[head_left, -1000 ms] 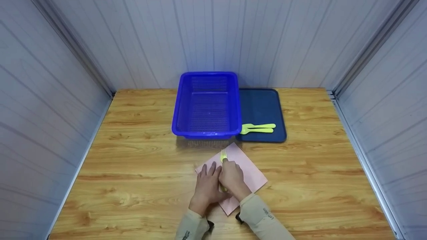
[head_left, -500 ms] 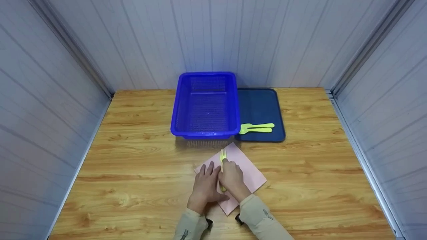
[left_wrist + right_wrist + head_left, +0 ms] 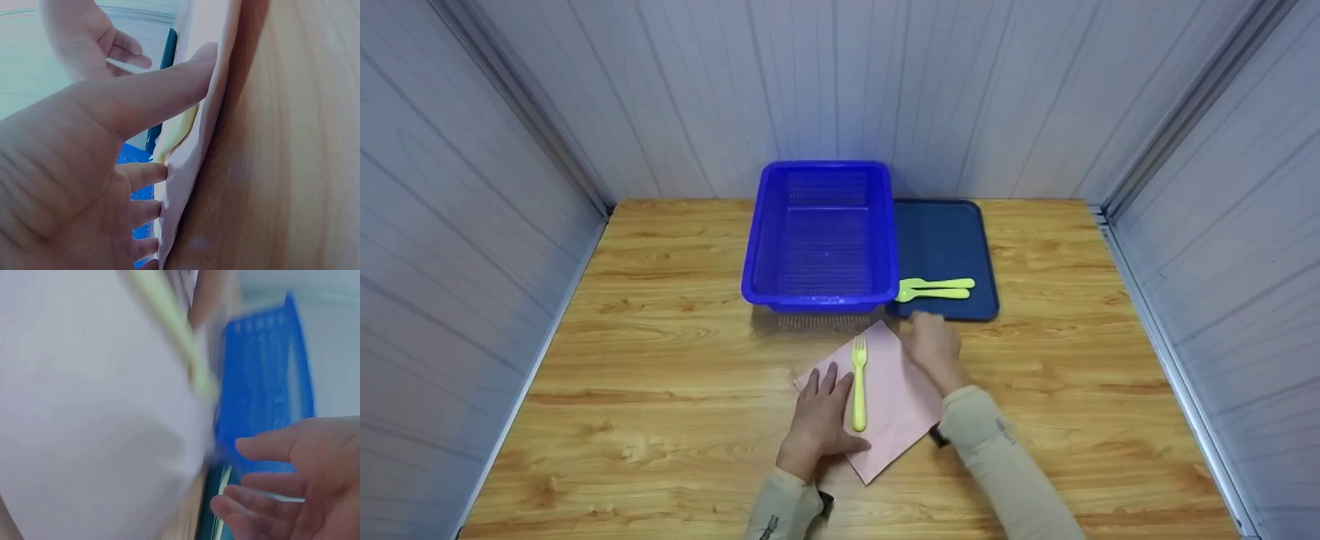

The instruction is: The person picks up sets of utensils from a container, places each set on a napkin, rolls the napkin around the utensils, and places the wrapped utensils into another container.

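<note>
Left hand [image 3: 820,424]: fingers spread, touching napkin [image 3: 894,397].
Right hand [image 3: 934,343]: empty, fingers loosely curled, apart at left's 2 o'clock.
Fork [image 3: 859,386]: on napkin, tines toward 12 o'clock.
Napkin: could slide, skewing fork, if right sleeve [image 3: 1005,457] drags it.
Tray [image 3: 941,240]: fork's 1 o'clock, bearing cutlery [image 3: 949,284].

Counting 1 left hand [image 3: 821,420] and 1 right hand [image 3: 934,349], making 2 hands. Also 2 sleeves [image 3: 1011,466], plus 2 black bits [image 3: 826,504] by the sleeves, too small to identify. Tallying 1 fork [image 3: 859,397] and 2 more utensils [image 3: 949,283], hard to tell by kind, making 3 utensils visible. Then 1 napkin [image 3: 896,397], 1 basket [image 3: 825,301], 1 tray [image 3: 937,240], 1 tabletop [image 3: 675,360]. Adding 1 back wall [image 3: 840,90], 1 left wall [image 3: 472,225], 1 right wall [image 3: 1222,225], making 3 walls.
</note>
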Available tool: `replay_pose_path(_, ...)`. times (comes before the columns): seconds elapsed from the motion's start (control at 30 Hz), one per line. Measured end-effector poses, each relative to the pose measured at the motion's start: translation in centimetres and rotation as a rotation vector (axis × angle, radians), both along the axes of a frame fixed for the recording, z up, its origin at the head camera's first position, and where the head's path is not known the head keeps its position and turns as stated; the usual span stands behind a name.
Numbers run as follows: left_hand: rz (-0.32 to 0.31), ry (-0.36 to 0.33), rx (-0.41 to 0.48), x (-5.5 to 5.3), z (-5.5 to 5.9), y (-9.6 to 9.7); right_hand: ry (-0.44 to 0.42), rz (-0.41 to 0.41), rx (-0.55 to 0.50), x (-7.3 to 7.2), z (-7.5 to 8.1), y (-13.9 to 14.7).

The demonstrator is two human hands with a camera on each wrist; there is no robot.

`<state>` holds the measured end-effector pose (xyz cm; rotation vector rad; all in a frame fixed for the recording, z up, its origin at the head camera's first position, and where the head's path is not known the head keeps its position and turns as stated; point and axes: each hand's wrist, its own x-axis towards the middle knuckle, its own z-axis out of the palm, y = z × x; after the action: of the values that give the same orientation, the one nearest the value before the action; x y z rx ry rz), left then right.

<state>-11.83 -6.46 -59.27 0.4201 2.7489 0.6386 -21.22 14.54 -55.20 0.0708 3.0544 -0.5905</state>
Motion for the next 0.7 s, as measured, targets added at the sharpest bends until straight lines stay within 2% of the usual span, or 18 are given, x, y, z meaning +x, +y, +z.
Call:
replay_pose_path(0.13,0.005,-0.035,0.013,0.1,0.1,-0.1,0.090,0.041,0.045,-3.1,-0.9,3.6)
replay_pose_path(0.3,-0.011,-0.039,0.010,0.0,0.1,0.3,0.147,0.173,0.074,-6.0,-1.7,7.2)
replay_pose_path(0.47,-0.021,-0.066,-0.001,0.1,-0.1,0.6,0.130,0.245,0.048,-7.3,-2.2,8.9)
replay_pose_path(0.7,-0.008,-0.054,-0.010,0.1,0.1,0.0,0.052,0.314,0.055,-8.1,-3.0,8.1)
